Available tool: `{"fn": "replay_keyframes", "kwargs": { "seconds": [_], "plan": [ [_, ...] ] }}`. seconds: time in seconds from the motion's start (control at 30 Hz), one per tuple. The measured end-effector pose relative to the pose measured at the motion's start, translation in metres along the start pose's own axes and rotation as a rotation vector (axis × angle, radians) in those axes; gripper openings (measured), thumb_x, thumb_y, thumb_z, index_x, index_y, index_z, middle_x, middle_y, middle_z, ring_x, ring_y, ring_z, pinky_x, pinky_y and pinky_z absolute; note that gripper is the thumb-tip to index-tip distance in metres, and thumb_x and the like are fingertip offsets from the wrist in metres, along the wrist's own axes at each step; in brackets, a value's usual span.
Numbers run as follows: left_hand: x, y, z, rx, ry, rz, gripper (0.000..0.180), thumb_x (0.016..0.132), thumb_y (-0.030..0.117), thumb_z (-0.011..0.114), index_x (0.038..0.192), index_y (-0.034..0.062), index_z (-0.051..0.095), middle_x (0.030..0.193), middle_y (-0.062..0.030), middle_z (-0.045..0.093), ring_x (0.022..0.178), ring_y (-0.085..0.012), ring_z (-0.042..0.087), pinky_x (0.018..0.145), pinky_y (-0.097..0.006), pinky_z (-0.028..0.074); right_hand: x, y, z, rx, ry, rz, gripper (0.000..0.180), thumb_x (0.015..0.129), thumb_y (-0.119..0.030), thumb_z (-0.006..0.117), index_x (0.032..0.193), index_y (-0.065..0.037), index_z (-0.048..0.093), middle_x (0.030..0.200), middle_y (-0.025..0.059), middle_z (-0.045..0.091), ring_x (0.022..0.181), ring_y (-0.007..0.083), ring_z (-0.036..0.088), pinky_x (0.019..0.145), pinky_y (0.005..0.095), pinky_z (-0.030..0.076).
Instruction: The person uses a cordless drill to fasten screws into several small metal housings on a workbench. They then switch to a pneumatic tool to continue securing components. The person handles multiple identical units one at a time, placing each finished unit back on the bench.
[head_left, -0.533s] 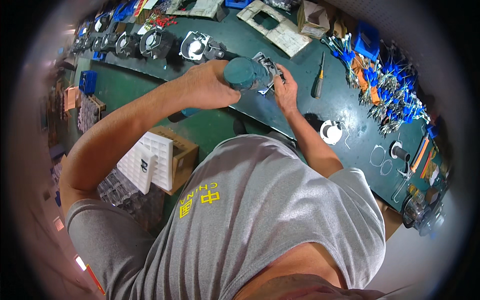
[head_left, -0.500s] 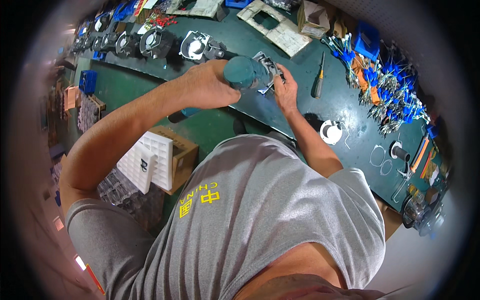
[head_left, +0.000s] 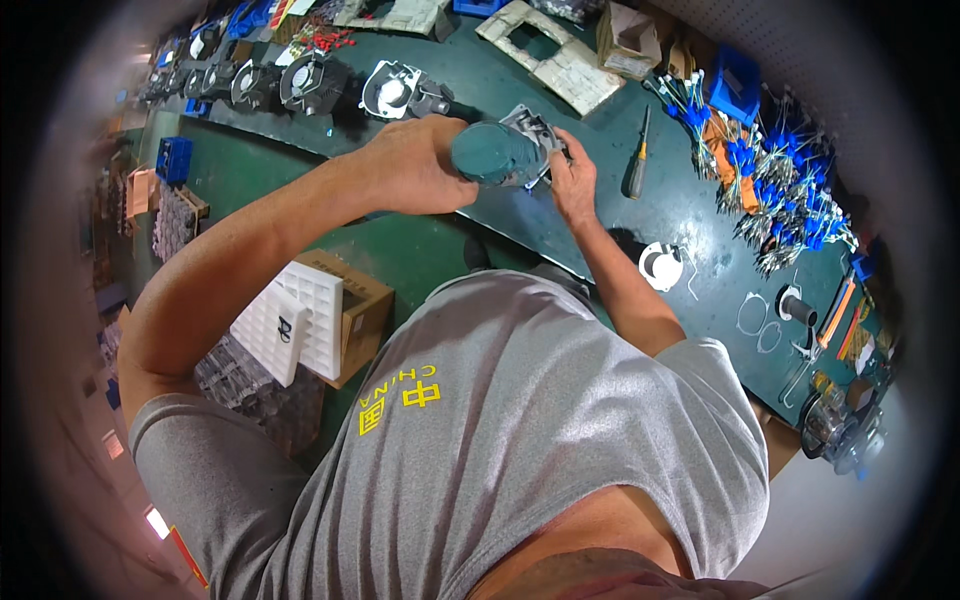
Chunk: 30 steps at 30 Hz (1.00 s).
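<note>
from the head view: grasping a green drill (head_left: pixel 490 155) in the left hand (head_left: pixel 422 165), gripped from its left side near the rounded back end, over the front of the bench (head_left: pixel 700 325). steadying a metal part (head_left: pixel 537 128) with the right hand (head_left: pixel 573 178), pinched at its right side, just beyond the drill and partly hidden by it. cannot tell whether resting on the bench or lifted, nor whether touched by the drill tip, out of sight behind the body.

best to line the drill up square to the metal part, press evenly and ease off at any slip; wise to brace the part firmly, fingertips clear of the tip. probably worth leaning sideways for a look, given the blocked view. mind the screwdriver (head_left: pixel 638 160) near the right hand and the round white part (head_left: pixel 661 266) beside the right forearm; avoid knocking the round housing (head_left: pixel 391 92) beyond the left hand.
</note>
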<state>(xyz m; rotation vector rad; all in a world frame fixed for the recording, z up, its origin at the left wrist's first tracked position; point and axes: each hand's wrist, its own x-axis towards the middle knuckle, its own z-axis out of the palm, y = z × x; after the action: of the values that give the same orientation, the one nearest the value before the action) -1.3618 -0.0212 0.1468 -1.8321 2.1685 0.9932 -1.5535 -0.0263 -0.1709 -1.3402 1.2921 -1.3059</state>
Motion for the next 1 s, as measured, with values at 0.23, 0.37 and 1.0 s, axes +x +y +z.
{"fn": "replay_keyframes", "kwargs": {
  "seconds": [0.23,0.37,1.0],
  "plan": [
    [0.008,-0.006,0.001,0.091,-0.073,0.087,0.037,0.071,0.033,0.072,0.100,0.0093,0.071,0.095,-0.0147,0.075,0.093,-0.0374,0.072,0.083,-0.046,0.057,0.000,-0.017,-0.003,0.144,-0.038,0.020,0.038,0.096,-0.005,0.054,0.132,0.003,0.062,0.116,0.0113,0.070,0.096,0.0153,0.063,0.087,0.0290,0.051],
    [0.003,-0.015,0.011,0.124,-0.035,0.120,0.034,0.072,0.031,0.071,0.097,0.0086,0.070,0.094,-0.0143,0.075,0.092,-0.0362,0.072,0.080,-0.045,0.057,-0.001,-0.020,0.001,0.059,-0.047,-0.095,0.039,0.096,-0.007,0.052,0.131,0.006,0.061,0.108,0.0082,0.065,0.082,0.0126,0.055,0.074,0.0271,0.048],
    [-0.010,-0.001,0.007,-0.028,-0.071,-0.096,0.039,0.075,0.031,0.072,0.107,0.0090,0.071,0.099,-0.0133,0.075,0.099,-0.0327,0.072,0.085,-0.042,0.056,-0.002,-0.006,0.002,0.149,-0.064,0.064,0.038,0.097,-0.010,0.053,0.130,0.005,0.062,0.105,0.0090,0.067,0.089,0.0148,0.059,0.083,0.0283,0.049]
  ]
}}
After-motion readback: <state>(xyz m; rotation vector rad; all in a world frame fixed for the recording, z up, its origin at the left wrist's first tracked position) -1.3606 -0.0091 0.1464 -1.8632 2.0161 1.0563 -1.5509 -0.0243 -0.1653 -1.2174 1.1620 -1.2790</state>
